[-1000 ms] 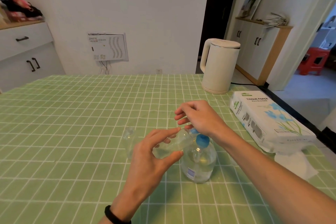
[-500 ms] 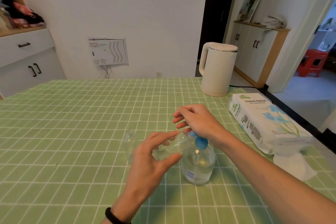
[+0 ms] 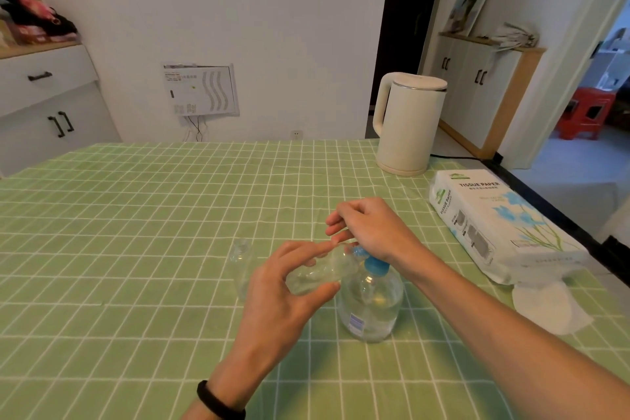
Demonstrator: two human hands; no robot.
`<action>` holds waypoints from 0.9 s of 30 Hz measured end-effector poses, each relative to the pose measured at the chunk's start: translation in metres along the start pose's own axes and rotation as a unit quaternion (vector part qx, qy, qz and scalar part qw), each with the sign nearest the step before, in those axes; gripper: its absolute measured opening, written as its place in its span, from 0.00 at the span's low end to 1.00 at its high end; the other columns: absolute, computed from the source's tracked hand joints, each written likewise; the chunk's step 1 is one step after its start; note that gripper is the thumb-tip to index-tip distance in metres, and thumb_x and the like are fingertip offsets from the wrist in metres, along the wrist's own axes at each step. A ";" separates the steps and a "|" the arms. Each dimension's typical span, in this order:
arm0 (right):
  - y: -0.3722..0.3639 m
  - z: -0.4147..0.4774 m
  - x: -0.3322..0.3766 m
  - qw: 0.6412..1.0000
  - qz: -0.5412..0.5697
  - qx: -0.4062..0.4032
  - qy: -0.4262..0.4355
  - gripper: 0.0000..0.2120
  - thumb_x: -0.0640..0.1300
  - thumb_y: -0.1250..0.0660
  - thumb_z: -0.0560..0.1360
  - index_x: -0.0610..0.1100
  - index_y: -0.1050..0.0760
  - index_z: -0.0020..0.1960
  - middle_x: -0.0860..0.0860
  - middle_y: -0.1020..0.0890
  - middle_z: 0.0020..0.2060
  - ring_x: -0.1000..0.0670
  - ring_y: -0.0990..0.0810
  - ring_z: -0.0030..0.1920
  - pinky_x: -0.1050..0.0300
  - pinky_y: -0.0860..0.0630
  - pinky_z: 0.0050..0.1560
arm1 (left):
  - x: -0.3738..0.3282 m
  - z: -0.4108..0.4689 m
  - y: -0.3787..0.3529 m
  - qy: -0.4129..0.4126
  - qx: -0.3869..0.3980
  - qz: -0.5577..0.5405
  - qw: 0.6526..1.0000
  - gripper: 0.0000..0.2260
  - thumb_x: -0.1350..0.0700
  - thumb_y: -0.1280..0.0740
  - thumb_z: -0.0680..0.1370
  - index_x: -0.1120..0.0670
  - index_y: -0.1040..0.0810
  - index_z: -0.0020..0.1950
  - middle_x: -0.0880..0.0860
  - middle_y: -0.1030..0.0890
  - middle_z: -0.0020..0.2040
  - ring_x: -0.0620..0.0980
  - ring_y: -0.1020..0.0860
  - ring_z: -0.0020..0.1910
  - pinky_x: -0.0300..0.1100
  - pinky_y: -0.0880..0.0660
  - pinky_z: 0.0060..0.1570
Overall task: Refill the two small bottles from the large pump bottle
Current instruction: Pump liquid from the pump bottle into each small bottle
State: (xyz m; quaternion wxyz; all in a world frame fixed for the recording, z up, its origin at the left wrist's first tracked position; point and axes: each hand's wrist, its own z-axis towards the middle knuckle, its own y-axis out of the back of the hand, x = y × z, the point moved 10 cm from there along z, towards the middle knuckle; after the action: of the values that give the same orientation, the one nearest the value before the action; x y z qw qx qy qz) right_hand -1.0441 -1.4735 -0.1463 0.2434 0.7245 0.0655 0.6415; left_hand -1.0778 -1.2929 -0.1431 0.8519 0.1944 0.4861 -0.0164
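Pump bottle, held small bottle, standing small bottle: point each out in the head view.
pump bottle (image 3: pixel 371 307), head view, clear body below the blue collar.
held small bottle (image 3: pixel 320 273), head view, middle of its body.
standing small bottle (image 3: pixel 242 269), head view, clear body.

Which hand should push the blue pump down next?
Probably the right hand: its fingers curl over the blue pump, while the left hand grips a small bottle tilted toward it.

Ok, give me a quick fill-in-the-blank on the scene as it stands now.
1. The left hand holds a small bottle tilted, mouth at the ____ pump head of the large pump bottle.
2. The other small bottle stands upright on the ____ checked tablecloth.
3. The pack right of the bottles reads TISSUE ____.
Missing: blue; green; PAPER.
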 end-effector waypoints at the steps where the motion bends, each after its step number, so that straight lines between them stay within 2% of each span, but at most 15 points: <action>1: 0.001 0.000 0.001 1.000 0.000 -0.003 0.001 0.16 0.46 0.39 0.84 0.42 0.15 0.48 0.49 0.11 0.43 0.49 0.11 0.44 0.53 0.17 0.49 | 0.000 0.000 0.000 -0.001 0.000 0.003 1.000 0.25 0.61 0.18 0.69 0.40 0.15 0.61 0.38 0.16 0.55 0.41 0.18 0.54 0.24 0.29 0.54; 6: 0.000 -0.003 0.002 1.000 0.016 0.001 -0.003 0.16 0.47 0.39 0.84 0.42 0.15 0.49 0.49 0.11 0.44 0.49 0.11 0.45 0.52 0.16 0.51 | -0.002 -0.002 0.001 -0.001 -0.005 0.009 1.000 0.25 0.61 0.18 0.69 0.39 0.15 0.61 0.38 0.16 0.55 0.42 0.18 0.54 0.24 0.29 0.54; 13: 0.004 -0.004 0.024 0.999 0.020 0.009 0.035 0.16 0.49 0.39 0.84 0.44 0.15 0.51 0.52 0.11 0.44 0.53 0.11 0.43 0.59 0.19 0.43 | -0.013 0.003 0.005 -0.011 -0.001 0.027 1.000 0.24 0.57 0.18 0.70 0.37 0.16 0.62 0.38 0.16 0.54 0.44 0.19 0.55 0.24 0.31 0.54; 16: 0.003 -0.002 0.017 0.999 0.044 0.009 0.016 0.15 0.46 0.39 0.84 0.43 0.15 0.51 0.50 0.11 0.44 0.52 0.11 0.42 0.58 0.19 0.43 | -0.012 0.002 0.004 -0.009 0.001 0.018 1.000 0.24 0.58 0.18 0.70 0.37 0.16 0.62 0.38 0.16 0.54 0.44 0.18 0.55 0.24 0.30 0.54; 22: -0.003 0.001 -0.004 0.999 0.023 0.014 -0.021 0.14 0.44 0.39 0.83 0.42 0.15 0.49 0.49 0.10 0.42 0.50 0.11 0.43 0.53 0.17 0.50 | -0.006 0.000 0.000 -0.008 0.010 0.013 1.000 0.26 0.62 0.18 0.70 0.38 0.16 0.62 0.37 0.16 0.55 0.39 0.19 0.55 0.23 0.30 0.55; 27: -0.002 0.002 -0.003 1.000 0.019 0.007 -0.016 0.14 0.45 0.39 0.83 0.43 0.15 0.48 0.49 0.11 0.42 0.51 0.11 0.43 0.54 0.18 0.48 | -0.006 0.000 0.000 -0.010 0.008 0.020 1.000 0.26 0.61 0.18 0.70 0.39 0.16 0.63 0.38 0.16 0.55 0.39 0.19 0.55 0.23 0.30 0.55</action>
State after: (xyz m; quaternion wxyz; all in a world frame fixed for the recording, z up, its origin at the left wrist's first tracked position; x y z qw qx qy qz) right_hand -1.0421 -1.4739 -0.1502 0.2276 0.7373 0.0524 0.6340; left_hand -1.0809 -1.2938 -0.1378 0.8554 0.2108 0.4731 -0.0056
